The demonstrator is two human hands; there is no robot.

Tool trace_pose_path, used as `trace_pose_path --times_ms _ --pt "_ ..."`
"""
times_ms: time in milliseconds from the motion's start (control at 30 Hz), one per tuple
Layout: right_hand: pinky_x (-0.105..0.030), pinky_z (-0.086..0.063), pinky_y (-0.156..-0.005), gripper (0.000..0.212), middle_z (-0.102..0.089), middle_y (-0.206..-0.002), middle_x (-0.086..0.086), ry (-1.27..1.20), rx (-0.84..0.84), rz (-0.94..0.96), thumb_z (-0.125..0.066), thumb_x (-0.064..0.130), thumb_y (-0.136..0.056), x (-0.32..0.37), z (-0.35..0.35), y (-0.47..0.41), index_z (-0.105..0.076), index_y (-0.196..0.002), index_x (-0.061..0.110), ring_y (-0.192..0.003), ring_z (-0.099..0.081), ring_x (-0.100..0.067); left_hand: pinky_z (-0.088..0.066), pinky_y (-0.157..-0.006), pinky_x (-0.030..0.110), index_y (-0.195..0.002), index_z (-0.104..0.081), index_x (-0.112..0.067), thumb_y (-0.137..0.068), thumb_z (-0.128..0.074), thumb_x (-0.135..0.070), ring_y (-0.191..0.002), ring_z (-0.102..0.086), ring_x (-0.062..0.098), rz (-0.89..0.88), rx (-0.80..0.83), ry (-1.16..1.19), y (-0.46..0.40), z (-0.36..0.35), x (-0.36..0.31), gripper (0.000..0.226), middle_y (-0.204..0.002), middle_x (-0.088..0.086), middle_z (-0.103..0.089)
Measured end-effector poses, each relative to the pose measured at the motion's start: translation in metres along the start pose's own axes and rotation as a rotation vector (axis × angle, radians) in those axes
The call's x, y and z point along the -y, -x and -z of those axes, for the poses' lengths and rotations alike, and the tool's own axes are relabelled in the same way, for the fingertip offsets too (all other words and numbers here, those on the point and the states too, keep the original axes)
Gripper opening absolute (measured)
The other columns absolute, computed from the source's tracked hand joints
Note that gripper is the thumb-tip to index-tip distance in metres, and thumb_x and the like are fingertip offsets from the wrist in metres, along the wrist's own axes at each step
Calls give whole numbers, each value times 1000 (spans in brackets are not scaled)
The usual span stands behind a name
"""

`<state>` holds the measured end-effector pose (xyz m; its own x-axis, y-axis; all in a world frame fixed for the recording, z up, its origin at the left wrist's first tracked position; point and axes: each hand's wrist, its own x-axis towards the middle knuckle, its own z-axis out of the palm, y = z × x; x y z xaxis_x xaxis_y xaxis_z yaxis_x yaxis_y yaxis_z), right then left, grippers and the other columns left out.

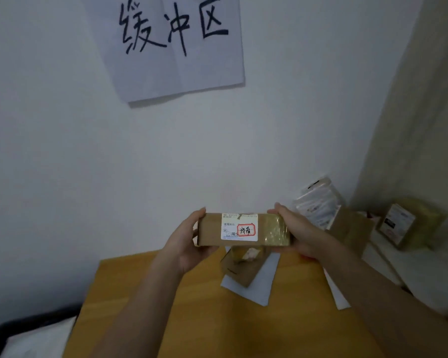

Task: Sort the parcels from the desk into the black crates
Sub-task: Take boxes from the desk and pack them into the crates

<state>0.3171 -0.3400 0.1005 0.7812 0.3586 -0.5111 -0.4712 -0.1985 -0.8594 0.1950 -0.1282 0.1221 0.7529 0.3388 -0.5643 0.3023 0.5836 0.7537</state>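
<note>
Holding position above the wooden desk [145, 306]: both hands carry one cardboard parcel [212, 229] at its two ends. Far left, lower corner: edge of a black crate [23, 325], partly in frame. Left hand [184, 244] grips the parcel's left end, thumb on top, fingers curled beneath. Parcel is horizontal, off the desk, white label [239, 226] with a red-bordered mark facing the camera. Below it on the desk, a smaller brown box [239, 270] lies on white paper [261, 285]. Right hand [295, 228] grips the right end. Further right, blurred parcels [398, 224] against the wall. Paper sign [173, 45] above.
</note>
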Motion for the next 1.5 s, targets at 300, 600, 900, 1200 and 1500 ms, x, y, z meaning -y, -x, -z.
trace_pose_path --times_ms 300,600,900,1200,1500 --pt "-48 -55 -91 38 -67 -101 -9 303 439 -137 -54 51 -96 -45 -107 -20 -65 -116 20 -93 -66 -26 -53 -91 53 -100 -58 -11 -94 -64 -29 -94 -58 32 -26 -444 -22 50 109 26 21 -109 17 -57" --pt "-50 -56 -91 40 -65 -116 -6 426 846 -65 -60 51 -91 -80 -252 29 -61 -122 27 -105 -65 -30 -55 -93 43 -113 -63 -1 -89 -71 -33 -112 -60 26 -177 -624 177 141 243 34 40 -118 16 -63" --pt "-54 -54 -93 31 -67 -121 -8 496 912 30 -50 35 -101 -124 -390 88 -62 -125 20 -111 -65 -28 -59 -72 38 -134 -50 -12 -88 -71 -10 -105 -66 31 -181 -591 242 189 350 39 50 -117 14 -68" --pt "-51 -57 -87 31 -64 -125 -11 324 1045 -81 -44 32 -104 -168 -564 175 -58 -129 22 -113 -64 -30 -52 -84 39 -149 -36 -36 -78 -79 -22 -112 -60 25 -194 -601 180 287 518 29 85 -142 -4 -53" --pt "-53 -58 -83 34 -55 -134 -15 304 1148 -224 -45 29 -103 -189 -691 215 -48 -137 21 -111 -64 -39 -45 -101 52 -151 -20 -48 -59 -84 -44 -128 -49 31 -152 -637 183 313 635 33 112 -148 1 -45"
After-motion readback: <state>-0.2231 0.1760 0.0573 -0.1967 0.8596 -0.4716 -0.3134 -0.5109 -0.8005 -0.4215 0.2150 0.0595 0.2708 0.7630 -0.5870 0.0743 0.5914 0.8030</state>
